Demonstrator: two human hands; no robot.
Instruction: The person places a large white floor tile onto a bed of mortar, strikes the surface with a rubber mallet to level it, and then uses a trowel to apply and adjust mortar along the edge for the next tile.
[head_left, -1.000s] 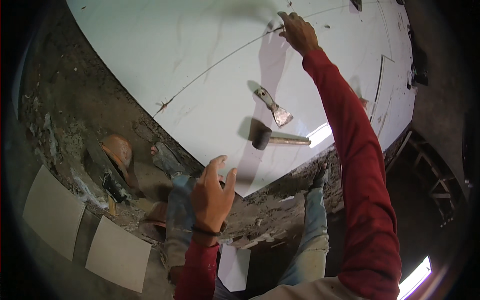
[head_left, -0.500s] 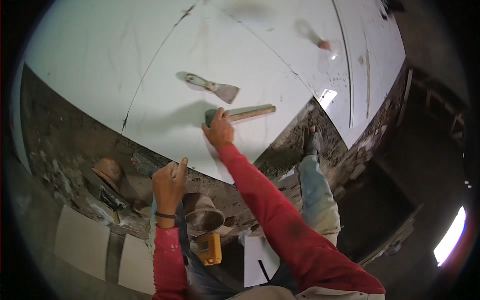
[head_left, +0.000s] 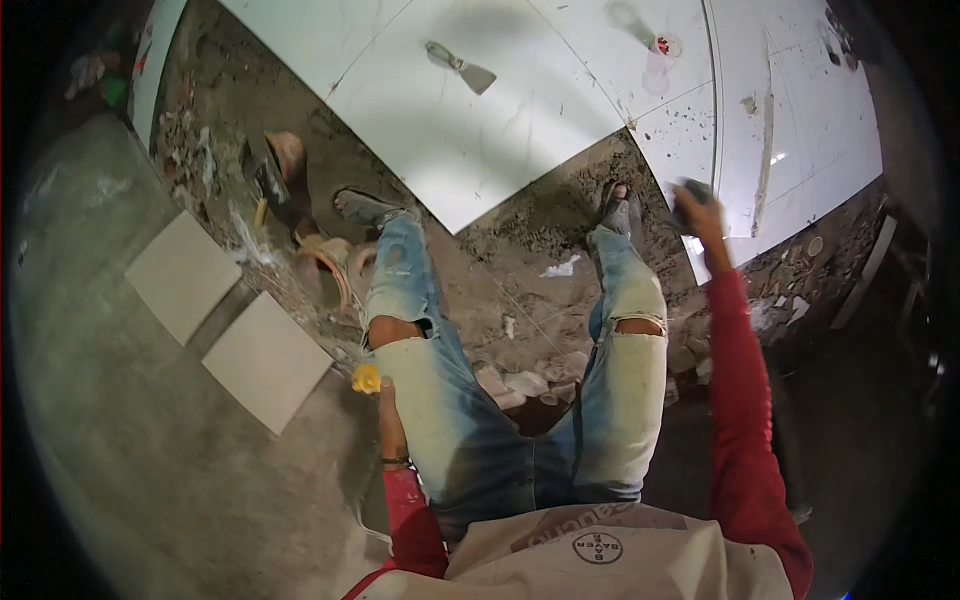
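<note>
My right hand (head_left: 708, 228) is raised over the lower right edge of the white tiles, closed round a mallet (head_left: 690, 200). Its dark head shows, blurred by motion, and I cannot see its handle. Beside my left thigh hangs my left hand (head_left: 388, 405), right next to a yellow object (head_left: 366, 378). Its fingers are largely hidden, so whether they grip that object cannot be told. A putty knife (head_left: 460, 68) with a wide metal blade lies on the large white tile (head_left: 470, 150) in front of me.
Bare mortar bed (head_left: 560, 200) borders the tiles, with my sandalled feet on it. At left are a trowel (head_left: 268, 182), clay-coloured containers (head_left: 325, 265) and two beige tiles (head_left: 185, 275). Rubble (head_left: 525, 383) lies between my legs. A suction cup (head_left: 663, 46) stands far right.
My right hand has lifted the mallet off the white tile and carried it right. My left hand has drawn back to my thigh. The view has tipped down toward my legs.
</note>
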